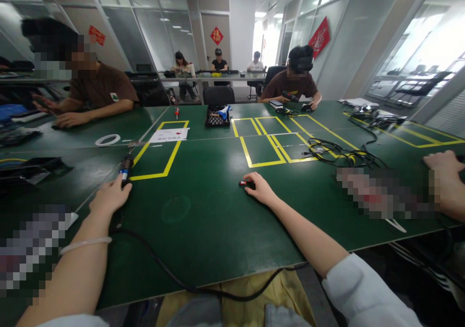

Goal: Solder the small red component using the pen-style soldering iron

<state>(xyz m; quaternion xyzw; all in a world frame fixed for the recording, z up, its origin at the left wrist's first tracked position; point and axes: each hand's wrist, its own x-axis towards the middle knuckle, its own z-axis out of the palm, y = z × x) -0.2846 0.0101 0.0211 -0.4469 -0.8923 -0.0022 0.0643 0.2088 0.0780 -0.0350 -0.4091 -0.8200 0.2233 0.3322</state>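
While the left hand (111, 196) gripped a screwdriver-like tool (125, 166) centre-left, the right hand (260, 190) pinched a red-and-black piece (242, 183) mid-frame, seemingly a holding step whose next move needed steadiness.

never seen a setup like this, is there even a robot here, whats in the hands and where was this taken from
There is no robot: these are a person's own bare hands, seen by a camera on that person's head looking forward and down. It is a single picture.

The left hand grips a dark tool with a blue band; its exact type is hard to tell. The right hand pinches a small red-and-black item, too small to identify.

On the green table are yellow outlines, a white ring, a sheet of paper, a black tray with things in it, and coiled black cable. Another person's hand shows at the right edge.
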